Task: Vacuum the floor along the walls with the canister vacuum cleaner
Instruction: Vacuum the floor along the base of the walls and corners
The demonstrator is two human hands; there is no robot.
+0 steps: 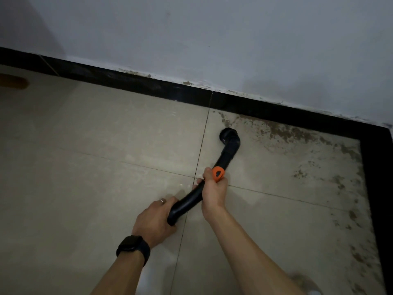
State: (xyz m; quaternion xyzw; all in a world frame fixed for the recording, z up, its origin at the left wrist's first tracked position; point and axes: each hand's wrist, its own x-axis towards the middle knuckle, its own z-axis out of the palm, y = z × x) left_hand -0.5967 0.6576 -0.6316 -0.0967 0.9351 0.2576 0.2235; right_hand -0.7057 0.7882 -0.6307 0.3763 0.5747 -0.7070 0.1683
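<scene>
Head view, looking down at a floor corner. The left hand (155, 222) is clenched round the near, lower end of the black vacuum tube (189, 200), its fingers wrapped over the top. The right hand (212, 191) grasps the same tube further along, thumb and fingers curled round it just behind the orange collar (218, 173). Beyond the collar the tube runs up and to the right, then bends at an elbow into a round brush nozzle (228, 135). The nozzle rests on the tiled floor (95, 145), near the black skirting (148, 86) but apart from it, just right of a grout line (202, 143) that runs towards the wall.

A band of brown dirt (287, 133) lies on the tile along the skirting, starting beside the nozzle and spreading right into the corner, then down along the right-hand skirting (380, 188). The pale wall (212, 39) above shows flaked, stained paint at its foot.

The left wrist bears a dark watch (133, 248), and a ring (162, 201) sits on one finger of that hand. A blurred brownish shape (12, 81) lies at the left edge of the floor; what it is cannot be told.
</scene>
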